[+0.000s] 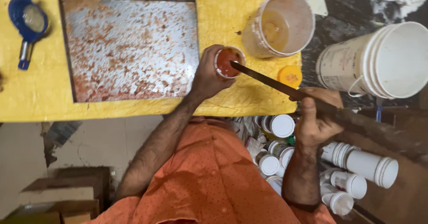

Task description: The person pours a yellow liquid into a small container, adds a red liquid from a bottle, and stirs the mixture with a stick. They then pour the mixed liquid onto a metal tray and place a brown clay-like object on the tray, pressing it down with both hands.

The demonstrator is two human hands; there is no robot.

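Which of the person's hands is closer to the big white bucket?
The right hand, which holds a long knife, sits just below and beside the white bucket. The left hand is farther away, gripping a small jar on the yellow table.

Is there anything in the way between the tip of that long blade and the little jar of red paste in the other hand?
Nothing visible. The left hand holds the small jar over the yellow cloth, and the long blade in the right hand already has its tip at the jar's open mouth.
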